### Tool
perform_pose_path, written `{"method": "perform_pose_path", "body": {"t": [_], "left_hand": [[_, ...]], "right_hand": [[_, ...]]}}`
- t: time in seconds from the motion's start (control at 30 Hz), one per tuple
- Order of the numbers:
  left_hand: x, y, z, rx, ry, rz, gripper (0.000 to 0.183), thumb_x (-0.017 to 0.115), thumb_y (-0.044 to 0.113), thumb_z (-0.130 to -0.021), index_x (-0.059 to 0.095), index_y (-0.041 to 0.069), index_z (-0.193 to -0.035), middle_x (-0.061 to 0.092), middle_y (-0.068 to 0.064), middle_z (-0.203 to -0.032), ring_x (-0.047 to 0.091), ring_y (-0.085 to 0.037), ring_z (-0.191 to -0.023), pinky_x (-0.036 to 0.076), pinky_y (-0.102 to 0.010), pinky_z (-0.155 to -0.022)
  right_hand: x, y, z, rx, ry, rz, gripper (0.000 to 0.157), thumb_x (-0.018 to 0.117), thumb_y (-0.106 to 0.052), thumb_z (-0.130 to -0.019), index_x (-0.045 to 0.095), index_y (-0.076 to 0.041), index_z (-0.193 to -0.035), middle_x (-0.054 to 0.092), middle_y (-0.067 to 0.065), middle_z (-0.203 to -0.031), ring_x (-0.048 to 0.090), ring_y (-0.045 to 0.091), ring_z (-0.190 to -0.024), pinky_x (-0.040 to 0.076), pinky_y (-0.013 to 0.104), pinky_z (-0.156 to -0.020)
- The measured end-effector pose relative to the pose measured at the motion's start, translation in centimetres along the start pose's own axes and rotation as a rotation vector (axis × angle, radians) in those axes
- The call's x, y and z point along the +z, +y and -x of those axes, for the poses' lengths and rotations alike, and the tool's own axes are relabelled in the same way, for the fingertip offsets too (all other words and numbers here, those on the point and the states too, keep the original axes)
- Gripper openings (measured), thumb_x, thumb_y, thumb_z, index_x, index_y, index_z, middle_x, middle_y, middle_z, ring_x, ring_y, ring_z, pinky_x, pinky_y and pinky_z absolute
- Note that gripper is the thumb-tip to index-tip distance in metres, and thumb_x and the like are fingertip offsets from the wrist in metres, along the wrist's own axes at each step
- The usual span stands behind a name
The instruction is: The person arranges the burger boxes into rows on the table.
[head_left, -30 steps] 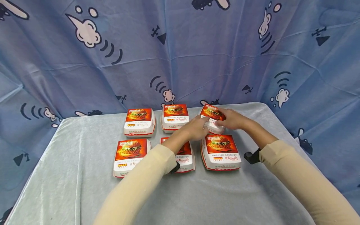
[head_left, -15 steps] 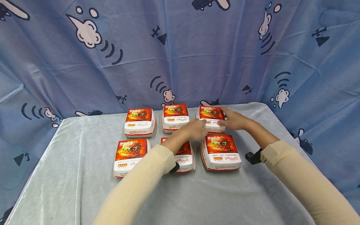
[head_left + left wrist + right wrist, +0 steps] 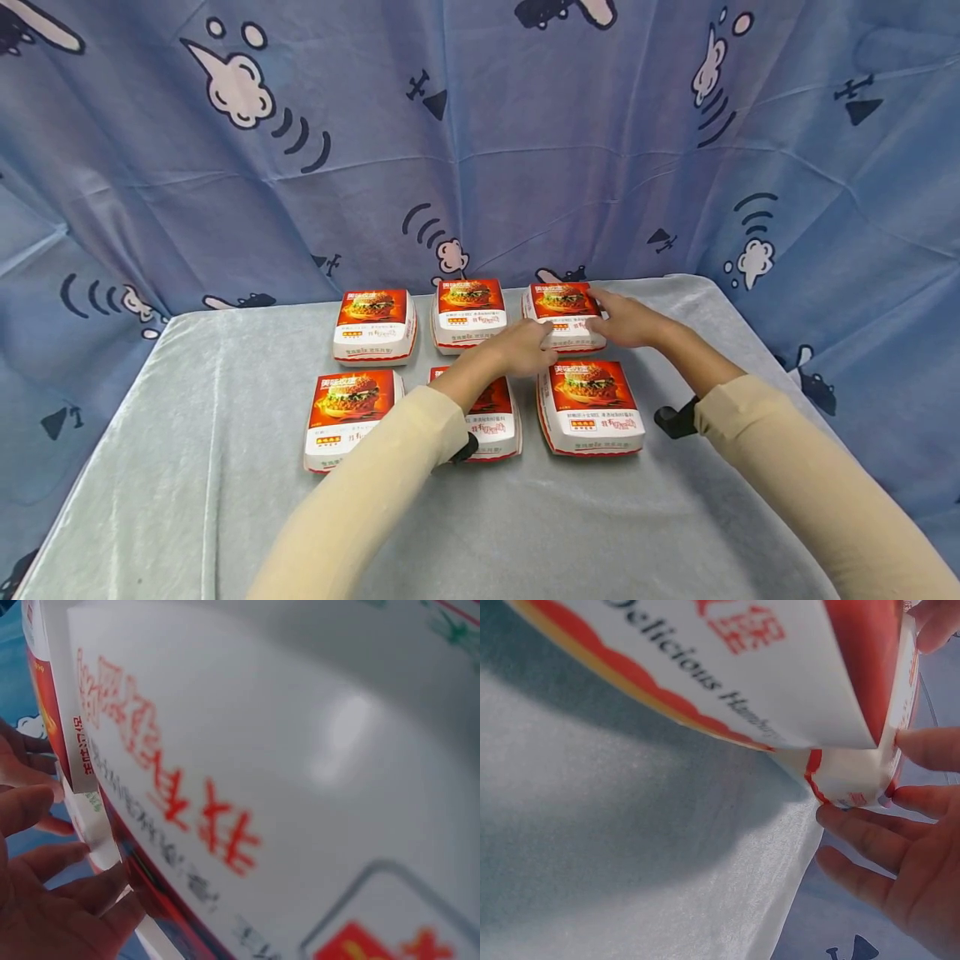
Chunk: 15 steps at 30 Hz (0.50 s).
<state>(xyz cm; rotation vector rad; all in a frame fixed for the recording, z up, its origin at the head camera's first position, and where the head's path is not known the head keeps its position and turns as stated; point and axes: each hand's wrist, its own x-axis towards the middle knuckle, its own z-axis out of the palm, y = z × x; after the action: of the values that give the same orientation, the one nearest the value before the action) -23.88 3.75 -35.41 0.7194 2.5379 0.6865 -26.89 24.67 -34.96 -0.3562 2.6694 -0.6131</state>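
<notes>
Six-sided view aside, several red-and-white hamburger boxes stand in two rows. At the back right is the hamburger box (image 3: 564,302) between both hands, flat on the table. My left hand (image 3: 522,346) reaches over the front middle hamburger box (image 3: 491,421), its fingertips at the near left part of the back right one. My right hand (image 3: 626,321) has its fingers along that box's right side. In the right wrist view, the fingers of the right hand (image 3: 922,855) extend to the box's side (image 3: 855,776). In the left wrist view, the left hand (image 3: 67,907) has slightly bent fingers.
A front right hamburger box (image 3: 592,408) stands just nearer than the worked one. Others are the back middle box (image 3: 468,312), back left box (image 3: 373,325) and front left box (image 3: 348,417). A grey cloth covers the table (image 3: 187,500); a blue patterned curtain (image 3: 525,125) hangs behind.
The back right box has turned from a slanted position to lie square with its row, shifting slightly left. Both hands stay beside it, with little movement in the last half second.
</notes>
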Motion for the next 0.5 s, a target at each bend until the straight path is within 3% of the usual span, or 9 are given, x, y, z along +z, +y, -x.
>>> {"method": "perform_pose_path", "body": {"t": [0.1,0.3,0.5], "left_hand": [[-0.06,0.06,0.07,-0.001,-0.006,-0.008,0.059,0.051,0.024,-0.102,0.033,0.006,-0.155,0.041,-0.011,-0.155,0.046,-0.019,-0.127,0.039,-0.029,-0.101],[-0.17,-0.07,0.03,0.002,-0.014,-0.031,0.061,0.051,0.024,-0.102,0.030,0.007,-0.156,0.036,-0.012,-0.157,0.032,-0.021,-0.145,0.027,-0.032,-0.117],[-0.94,-0.24,0.45,0.046,0.001,0.018,0.060,0.051,0.021,-0.101,0.032,0.005,-0.155,0.040,-0.011,-0.155,0.037,-0.020,-0.142,0.030,-0.032,-0.116]], "right_hand": [[0.01,0.01,0.03,-0.009,0.007,0.002,0.065,0.046,-0.014,-0.102,0.015,0.016,-0.151,0.031,0.039,-0.148,0.038,0.050,-0.134,0.033,0.061,-0.109],[-0.03,0.03,0.12,-0.015,0.013,-0.007,0.065,0.047,-0.014,-0.103,0.015,0.015,-0.151,0.031,0.039,-0.149,0.038,0.050,-0.134,0.032,0.062,-0.109],[-0.22,0.36,0.06,-0.001,0.028,-0.019,0.069,0.047,-0.022,-0.104,0.012,0.012,-0.153,0.025,0.038,-0.152,0.031,0.052,-0.138,0.029,0.064,-0.110]]}}
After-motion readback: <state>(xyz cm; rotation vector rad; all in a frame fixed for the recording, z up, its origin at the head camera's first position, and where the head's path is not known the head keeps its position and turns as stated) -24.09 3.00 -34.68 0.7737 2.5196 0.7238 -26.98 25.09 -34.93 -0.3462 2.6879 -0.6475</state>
